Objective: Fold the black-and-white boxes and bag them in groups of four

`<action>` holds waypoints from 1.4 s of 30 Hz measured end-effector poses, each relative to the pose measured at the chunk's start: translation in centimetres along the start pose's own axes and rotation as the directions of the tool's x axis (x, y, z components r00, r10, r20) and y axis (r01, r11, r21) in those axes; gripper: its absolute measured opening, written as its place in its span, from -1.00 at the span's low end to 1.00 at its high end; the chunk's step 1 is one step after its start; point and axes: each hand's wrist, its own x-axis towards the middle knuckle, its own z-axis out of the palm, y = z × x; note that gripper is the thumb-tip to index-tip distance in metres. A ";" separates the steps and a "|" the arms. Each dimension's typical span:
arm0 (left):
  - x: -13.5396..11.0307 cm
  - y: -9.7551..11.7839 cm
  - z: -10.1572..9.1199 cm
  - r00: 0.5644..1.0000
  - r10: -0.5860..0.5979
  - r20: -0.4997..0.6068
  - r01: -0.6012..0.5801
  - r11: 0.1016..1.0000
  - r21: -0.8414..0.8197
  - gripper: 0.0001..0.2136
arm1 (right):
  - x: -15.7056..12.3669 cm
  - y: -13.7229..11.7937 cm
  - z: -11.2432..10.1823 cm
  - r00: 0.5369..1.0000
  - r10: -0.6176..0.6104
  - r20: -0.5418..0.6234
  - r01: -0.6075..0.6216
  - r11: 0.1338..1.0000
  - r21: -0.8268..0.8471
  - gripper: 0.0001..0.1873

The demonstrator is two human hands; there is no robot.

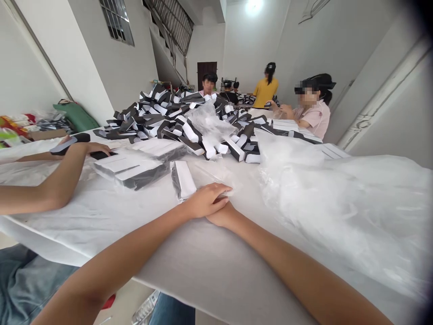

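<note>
White table | bagged white box | left hand flat, empty | right hand: grip unclear

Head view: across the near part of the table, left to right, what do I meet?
Co-worker's forearm → flat bagged stack of boxes → single bagged box → left hand lying over right hand → heap of clear plastic bags.
</note>
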 end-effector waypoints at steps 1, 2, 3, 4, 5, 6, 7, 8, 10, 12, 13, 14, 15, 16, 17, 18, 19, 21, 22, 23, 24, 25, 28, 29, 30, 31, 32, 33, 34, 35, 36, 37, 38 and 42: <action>0.0 0.0 -0.1 0.999 -0.039 -0.010 0.039 0.999 -0.023 -0.62 | -0.3 -0.3 -1.4 0.997 0.012 0.073 -0.011 1.000 -0.008 -0.60; 0.0 -0.1 -0.2 0.996 -0.081 -0.029 0.080 0.996 -0.049 -0.61 | -0.3 -0.6 -3.1 0.984 0.024 0.176 -0.023 1.000 -0.007 -0.65; 0.1 -0.2 -0.4 0.991 -0.123 -0.059 0.119 0.990 -0.071 -0.60 | -0.2 -0.8 -5.0 0.963 0.021 0.270 -0.026 1.000 0.015 -0.71; 0.1 -0.4 -0.6 0.984 -0.158 -0.086 0.151 0.985 -0.081 -0.61 | 0.1 -0.7 -6.9 0.941 0.015 0.337 -0.032 0.999 0.044 -0.80; 0.2 -0.6 -0.9 0.977 -0.187 -0.106 0.181 0.981 -0.070 -0.62 | 0.6 -0.4 -8.8 0.890 0.003 0.456 -0.062 0.991 0.115 -0.83; 0.2 -1.0 -1.2 0.970 -0.213 -0.117 0.210 0.977 -0.036 -0.63 | 1.4 0.1 -10.4 0.867 -0.001 0.498 -0.109 0.975 0.192 -0.78; 0.3 -1.4 -1.6 0.964 -0.236 -0.120 0.240 0.971 0.018 -0.64 | 2.3 1.0 -11.6 0.879 0.002 0.477 -0.130 0.963 0.236 -0.70; 0.3 -1.8 -1.8 0.958 -0.261 -0.118 0.271 0.959 0.083 -0.66 | 3.3 2.1 -12.3 0.921 0.028 0.390 -0.148 0.949 0.280 -0.65; 0.4 -2.7 -2.1 0.943 -0.310 -0.116 0.328 0.925 0.193 -0.70 | 5.5 4.9 -12.3 0.973 0.232 -0.014 -0.214 0.917 0.338 -0.64; 0.4 -3.2 -2.0 0.936 -0.314 -0.160 0.346 0.907 0.242 -0.75 | 7.6 7.9 -10.7 0.856 0.384 -0.347 -0.303 0.915 0.266 -0.61; 0.4 -3.2 -1.8 0.938 -0.287 -0.194 0.331 0.909 0.252 -0.76 | 8.5 9.2 -9.6 0.814 0.398 -0.424 -0.323 0.916 0.239 -0.58; 0.3 -3.2 -1.7 0.943 -0.242 -0.228 0.298 0.919 0.258 -0.77 | 9.5 10.3 -8.5 0.785 0.386 -0.486 -0.326 0.923 0.206 -0.56; 0.3 -2.9 -1.5 0.950 -0.182 -0.255 0.248 0.933 0.259 -0.75 | 10.3 11.2 -7.3 0.778 0.357 -0.517 -0.312 0.934 0.175 -0.55; 0.3 -2.7 -1.3 0.956 -0.117 -0.268 0.187 0.949 0.254 -0.72 | 11.2 11.9 -6.3 0.777 0.319 -0.543 -0.290 0.947 0.142 -0.54; 0.2 -2.4 -1.2 0.964 -0.058 -0.260 0.122 0.964 0.237 -0.69 | 12.0 12.4 -5.4 0.782 0.277 -0.558 -0.262 0.959 0.108 -0.54; 0.1 -2.1 -1.0 0.971 -0.011 -0.238 0.062 0.976 0.207 -0.66 | 12.8 12.9 -4.6 0.793 0.237 -0.560 -0.233 0.969 0.081 -0.53; 0.0 -1.9 -0.8 0.978 0.019 -0.206 0.016 0.986 0.166 -0.64 | 13.6 13.2 -3.9 0.813 0.195 -0.549 -0.202 0.978 0.049 -0.52; -0.2 -2.0 -0.2 0.991 0.028 -0.128 -0.018 0.997 0.077 -0.60 | 15.1 13.7 -2.8 0.861 0.105 -0.498 -0.147 0.988 -0.046 -0.42; -0.2 -2.2 0.1 0.996 0.014 -0.085 -0.011 0.999 0.043 -0.58 | 15.8 13.8 -2.5 0.884 0.065 -0.463 -0.126 0.987 -0.103 -0.36; -0.2 -2.5 0.4 0.999 -0.007 -0.045 0.008 1.000 0.019 -0.56 | 16.3 14.0 -2.2 0.903 0.033 -0.428 -0.110 0.981 -0.157 -0.32; -0.2 -2.9 0.7 0.999 -0.032 -0.012 0.032 0.999 0.005 -0.55 | 16.8 14.2 -2.0 0.920 0.013 -0.392 -0.097 0.976 -0.196 -0.30; -0.2 -3.2 1.0 0.998 -0.058 0.011 0.058 0.998 -0.006 -0.56 | 17.1 14.4 -1.8 0.933 0.004 -0.361 -0.086 0.973 -0.213 -0.30; 0.1 -3.9 1.4 0.993 -0.114 0.019 0.115 0.992 -0.049 -0.61 | 17.4 15.0 -1.6 0.961 0.011 -0.275 -0.053 0.988 -0.143 -0.30; 0.1 -3.9 1.4 0.993 -0.121 0.011 0.122 0.991 -0.064 -0.62 | 17.4 15.2 -1.6 0.968 0.022 -0.249 -0.046 0.995 -0.092 -0.30; 0.2 -4.0 1.4 0.992 -0.123 0.005 0.123 0.989 -0.076 -0.63 | 17.4 15.4 -1.5 0.973 0.036 -0.230 -0.046 0.998 -0.039 -0.32; 0.2 -3.9 1.4 0.993 -0.121 0.000 0.121 0.989 -0.086 -0.64 | 17.3 15.5 -1.5 0.974 0.052 -0.220 -0.051 0.999 0.011 -0.34; 0.2 -3.9 1.3 0.993 -0.117 -0.005 0.116 0.989 -0.095 -0.64 | 17.3 15.6 -1.5 0.974 0.070 -0.217 -0.059 0.997 0.057 -0.37; 0.2 -3.9 1.3 0.994 -0.111 -0.014 0.108 0.988 -0.107 -0.65 | 17.3 15.7 -1.5 0.971 0.089 -0.223 -0.070 0.993 0.093 -0.41; 0.2 -3.9 1.4 0.994 -0.102 -0.029 0.098 0.988 -0.118 -0.64 | 17.2 15.6 -1.5 0.965 0.107 -0.238 -0.081 0.990 0.117 -0.43; 0.2 -4.0 1.4 0.995 -0.089 -0.051 0.082 0.988 -0.129 -0.64 | 17.1 15.6 -1.5 0.956 0.133 -0.260 -0.096 0.984 0.149 -0.43; 0.2 -4.1 1.4 0.994 -0.079 -0.076 0.067 0.988 -0.142 -0.62 | 16.9 15.4 -1.5 0.944 0.165 -0.287 -0.115 0.976 0.184 -0.41; 0.2 -4.2 1.4 0.992 -0.076 -0.104 0.059 0.985 -0.160 -0.60 | 16.6 15.2 -1.6 0.929 0.200 -0.312 -0.133 0.966 0.221 -0.36; 0.3 -4.2 1.5 0.988 -0.085 -0.132 0.060 0.981 -0.184 -0.59 | 16.2 15.0 -1.7 0.914 0.234 -0.332 -0.151 0.954 0.259 -0.31; 0.6 -4.6 1.5 0.950 -0.234 -0.205 0.149 0.920 -0.362 -0.68 | 12.5 13.0 -3.2 0.872 0.335 -0.357 -0.186 0.902 0.390 -0.24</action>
